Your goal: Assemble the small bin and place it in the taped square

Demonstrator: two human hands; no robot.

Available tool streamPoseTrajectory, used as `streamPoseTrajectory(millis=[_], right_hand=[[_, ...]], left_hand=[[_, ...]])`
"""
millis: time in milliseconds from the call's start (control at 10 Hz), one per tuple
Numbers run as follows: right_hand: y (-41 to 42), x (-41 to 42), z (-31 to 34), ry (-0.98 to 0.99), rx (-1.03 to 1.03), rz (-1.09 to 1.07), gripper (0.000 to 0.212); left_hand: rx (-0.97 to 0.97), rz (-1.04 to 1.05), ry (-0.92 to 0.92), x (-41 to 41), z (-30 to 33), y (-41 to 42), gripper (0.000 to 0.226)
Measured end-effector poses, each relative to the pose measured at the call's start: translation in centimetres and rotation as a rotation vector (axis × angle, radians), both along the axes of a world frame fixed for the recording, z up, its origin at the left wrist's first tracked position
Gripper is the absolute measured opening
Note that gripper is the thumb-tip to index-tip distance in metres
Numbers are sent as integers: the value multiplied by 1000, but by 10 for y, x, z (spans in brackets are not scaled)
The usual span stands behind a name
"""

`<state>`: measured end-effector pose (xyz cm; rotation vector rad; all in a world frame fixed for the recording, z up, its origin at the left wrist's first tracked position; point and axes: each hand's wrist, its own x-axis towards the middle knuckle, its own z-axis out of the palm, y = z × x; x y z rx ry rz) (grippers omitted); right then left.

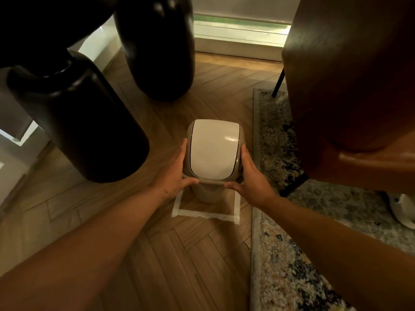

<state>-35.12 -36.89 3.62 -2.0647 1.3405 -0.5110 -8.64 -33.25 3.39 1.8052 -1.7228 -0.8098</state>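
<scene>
No brand, label or writing can be read on anything in view. A small beige plastic bin [207,194] with a glossy white curved swing lid [213,149] stands on the wooden herringbone floor [157,254], its base inside the square of white masking tape [202,213]; the near strip and both near corners of the tape show in front of the bin, while the far side is hidden behind it. The left hand [174,173] presses flat on the left side of the beige lid collar [211,181], fingers [183,151] held together and pointing away, thumb hooked over the near edge of the collar. The right hand [251,176] mirrors it on the right side, fingers together along the collar, thumb on the near edge. Both hands thus clasp the bin top between them. A speckled grey-blue rug [276,254] lies just right of the tape. Two dark rounded table legs [89,122] stand to the left, and a brown leather chair [348,86] rises on the right.
</scene>
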Motion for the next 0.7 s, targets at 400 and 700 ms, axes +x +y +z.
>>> streamPoseTrajectory(millis=[400, 700], right_hand=[[-3, 3, -5, 23, -13, -4, 136], [-3, 0, 36, 72, -120, -48, 120]], left_hand=[[56, -12, -3, -9, 5, 4, 133], [19, 41, -167, -3, 31, 13, 126]])
